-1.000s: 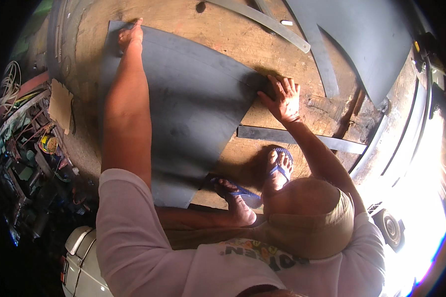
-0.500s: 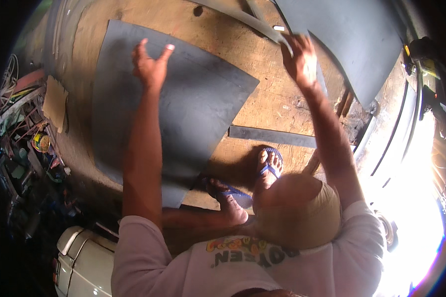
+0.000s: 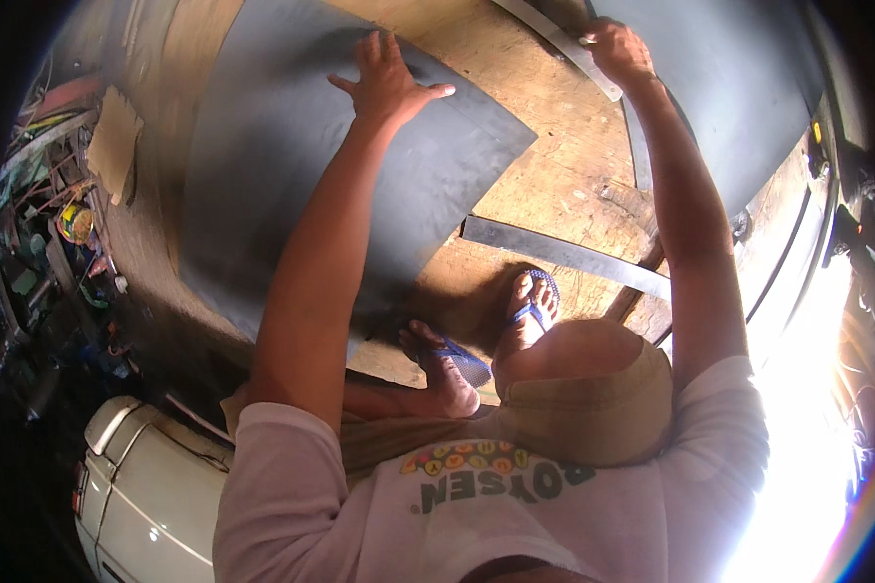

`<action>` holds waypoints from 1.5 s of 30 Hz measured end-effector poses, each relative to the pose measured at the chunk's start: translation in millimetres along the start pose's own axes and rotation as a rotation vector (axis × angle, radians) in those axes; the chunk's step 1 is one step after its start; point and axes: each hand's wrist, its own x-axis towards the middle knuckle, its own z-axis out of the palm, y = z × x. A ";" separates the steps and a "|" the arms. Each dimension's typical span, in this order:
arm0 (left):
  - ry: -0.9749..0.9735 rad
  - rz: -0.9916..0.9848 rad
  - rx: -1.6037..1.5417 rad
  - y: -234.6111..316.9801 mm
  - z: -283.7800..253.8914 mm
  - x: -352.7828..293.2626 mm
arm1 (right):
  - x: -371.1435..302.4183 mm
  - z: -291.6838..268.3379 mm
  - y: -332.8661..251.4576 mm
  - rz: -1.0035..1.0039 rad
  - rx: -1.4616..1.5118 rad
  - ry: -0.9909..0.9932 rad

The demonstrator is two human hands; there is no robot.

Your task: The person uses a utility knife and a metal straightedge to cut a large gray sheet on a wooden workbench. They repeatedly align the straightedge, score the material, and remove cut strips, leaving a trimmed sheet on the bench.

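Observation:
My left hand (image 3: pixel 387 85) is open, its fingers spread over a large dark grey sheet (image 3: pixel 262 155) lying on the brown wooden surface. Whether the palm presses on the sheet is hard to see. At the upper right, my right hand (image 3: pixel 624 54) is closed, with a small white piece (image 3: pixel 586 41) at its fingertips, too small to make out its kind. This hand is beside a long thin grey strip (image 3: pixel 554 39) and in front of a second large grey sheet (image 3: pixel 749 87).
Another flat grey strip (image 3: pixel 564 255) lies on the wooden surface (image 3: pixel 544 160) near my sandalled feet (image 3: pixel 535 301). Left of the first sheet are a torn piece of cardboard (image 3: pixel 114 144) and a pile of tools and scrap (image 3: pixel 58 262). A pale rounded casing (image 3: pixel 156 496) stands at the lower left.
My left hand has shifted right and forward over the sheet, fingers spreading. My right hand has closed, and the small white piece that lay beside it is now at its fingertips. The view has shifted slightly.

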 end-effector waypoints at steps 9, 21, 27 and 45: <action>0.062 -0.027 0.020 -2.1 15.4 -4.6 | -70.5 -42.5 -68.9 -0.186 0.370 0.338; 0.009 -0.089 -0.118 22.1 -9.0 -16.0 | -165.3 56.6 -150.9 -0.228 0.479 0.197; 0.124 -0.046 -0.148 15.1 0.4 -17.2 | -160.5 70.1 -152.2 -0.300 0.333 0.183; 0.163 -0.071 -0.081 9.6 11.7 -6.5 | -150.2 79.4 -150.4 -0.403 0.199 0.141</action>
